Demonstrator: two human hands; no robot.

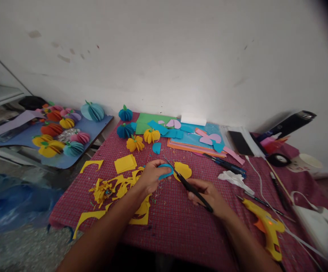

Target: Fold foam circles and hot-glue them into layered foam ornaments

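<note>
My left hand point(152, 176) pinches a small blue paper piece point(165, 172) between thumb and fingers, above the middle of the table. Black-handled scissors point(194, 190) are gripped in my right hand point(206, 194), with their blades pointing up and left at the blue paper's edge. Just behind the blades, a yellow rounded paper piece point(183, 170) lies on the checked red cloth point(181, 230). Yellow paper scraps point(121, 187) are spread to the left of and beneath my left forearm, beside a stack of yellow paper point(125, 163).
Yellow and blue paper pumpkins point(135, 143) stand behind. Coloured sheets point(196, 149), a phone point(240, 143) and a cutter point(226, 165) lie at the back right. A yellow glue gun point(268, 226) with cables is at right. More paper pumpkins point(52, 148) sit on a blue side table point(67, 160).
</note>
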